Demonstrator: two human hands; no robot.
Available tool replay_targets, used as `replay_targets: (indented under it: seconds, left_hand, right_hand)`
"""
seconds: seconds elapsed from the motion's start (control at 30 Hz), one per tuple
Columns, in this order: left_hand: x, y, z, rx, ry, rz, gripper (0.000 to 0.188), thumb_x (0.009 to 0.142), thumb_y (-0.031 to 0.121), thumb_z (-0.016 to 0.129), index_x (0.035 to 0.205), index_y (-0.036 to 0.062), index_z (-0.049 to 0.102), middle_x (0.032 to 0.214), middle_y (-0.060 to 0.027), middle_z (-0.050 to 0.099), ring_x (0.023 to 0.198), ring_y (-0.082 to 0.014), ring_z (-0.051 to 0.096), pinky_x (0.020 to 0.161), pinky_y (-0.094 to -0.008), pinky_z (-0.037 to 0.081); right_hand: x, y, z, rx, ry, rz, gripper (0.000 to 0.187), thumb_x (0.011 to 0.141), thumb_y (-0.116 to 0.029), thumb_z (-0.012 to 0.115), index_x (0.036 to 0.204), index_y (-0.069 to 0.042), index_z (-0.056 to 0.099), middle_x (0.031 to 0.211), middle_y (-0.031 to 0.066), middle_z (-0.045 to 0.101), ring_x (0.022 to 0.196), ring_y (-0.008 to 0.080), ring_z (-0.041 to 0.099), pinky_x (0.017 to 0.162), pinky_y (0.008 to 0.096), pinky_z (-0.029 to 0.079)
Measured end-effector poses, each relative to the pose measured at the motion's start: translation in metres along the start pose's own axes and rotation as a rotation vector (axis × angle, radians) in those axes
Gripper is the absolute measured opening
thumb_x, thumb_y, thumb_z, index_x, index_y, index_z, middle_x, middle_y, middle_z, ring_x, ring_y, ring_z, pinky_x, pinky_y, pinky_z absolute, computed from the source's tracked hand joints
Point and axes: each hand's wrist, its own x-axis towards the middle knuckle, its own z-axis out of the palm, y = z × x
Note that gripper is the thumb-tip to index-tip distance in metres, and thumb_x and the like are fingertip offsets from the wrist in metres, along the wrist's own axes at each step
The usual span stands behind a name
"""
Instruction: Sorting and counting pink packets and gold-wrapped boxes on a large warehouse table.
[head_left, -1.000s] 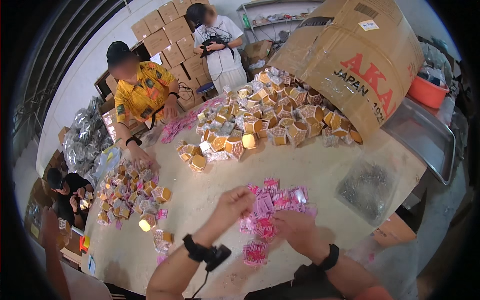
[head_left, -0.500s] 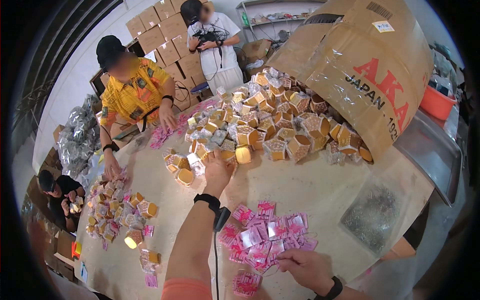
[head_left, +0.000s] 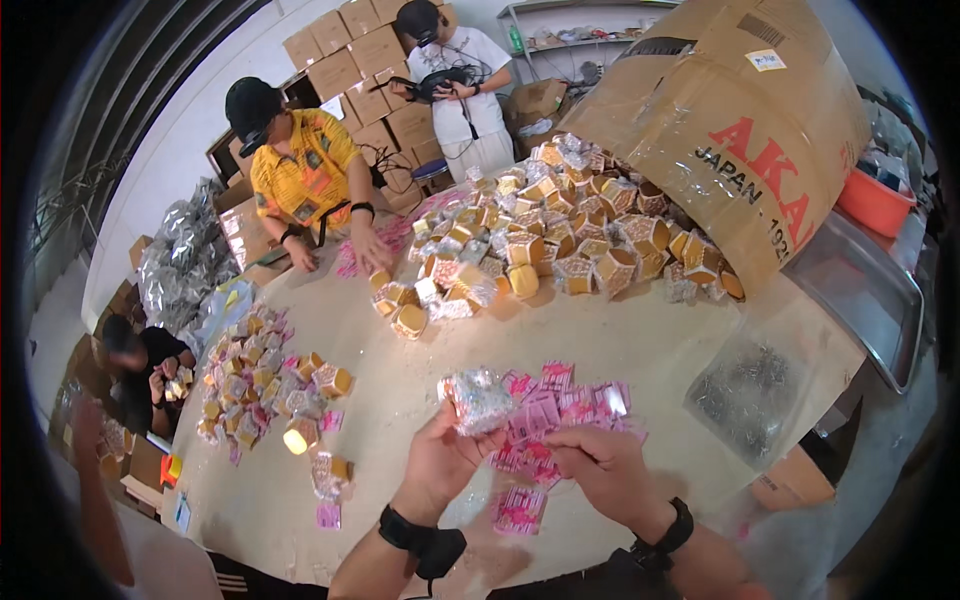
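My left hand (head_left: pixel 445 468) is closed around a small ornament in clear, shiny plastic wrap (head_left: pixel 478 402), light-coloured and held just above the table. Close on its right, my right hand (head_left: pixel 612 478) pinches thumb and fingers together over pink tags (head_left: pixel 560 408). What sits in that pinch is too small to make out. Those tags lie in a loose, overlapping heap behind both hands, partly covered by them. One separate pink tag (head_left: pixel 520 511) rests nearer to me. Farther off spreads a large pile of gold-and-white wrapped ornaments (head_left: pixel 545 245).
A big cardboard box (head_left: pixel 730 140) lies tipped at the back right. Beside it are a metal tray (head_left: pixel 865 290) and a clear bag of thin metal pieces (head_left: pixel 750 385). Tagged ornaments (head_left: pixel 250 380) are heaped at left. A person in yellow (head_left: pixel 310 170) works across the table.
My left hand has come back from the large pile with a wrapped ornament, now beside my right hand. The right hand has risen slightly over the tags. The person in yellow reaches toward the pile.
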Motion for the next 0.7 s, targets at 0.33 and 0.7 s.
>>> replay_targets:
  seconds: [0.33, 0.7]
  left_hand:
    - [-0.060, -0.031, -0.003, -0.495, -0.142, 0.090, 0.065, 0.088, 0.047, 0.053, 0.133, 0.0019, 0.039, 0.130, -0.0222, 0.046, 0.121, -0.0392, 0.046, 0.094, -0.0529, 0.047]
    - [-0.064, -0.042, 0.007, -0.490, -0.177, 0.127, 0.065, 0.086, 0.055, 0.051, 0.129, 0.0066, 0.043, 0.128, -0.0195, 0.049, 0.117, -0.0377, 0.048, 0.099, -0.0502, 0.042]
  right_hand:
    - [-0.011, -0.029, 0.037, -0.153, -0.055, -0.242, 0.016, 0.088, -0.012, 0.054, 0.098, -0.003, 0.061, 0.085, 0.0153, 0.063, 0.077, 0.0315, 0.061, 0.066, 0.0362, 0.048]
    - [-0.018, -0.041, 0.045, -0.264, -0.076, -0.279, 0.013, 0.087, -0.015, 0.051, 0.087, -0.004, 0.057, 0.075, 0.0128, 0.059, 0.069, 0.0319, 0.058, 0.059, 0.0388, 0.045]
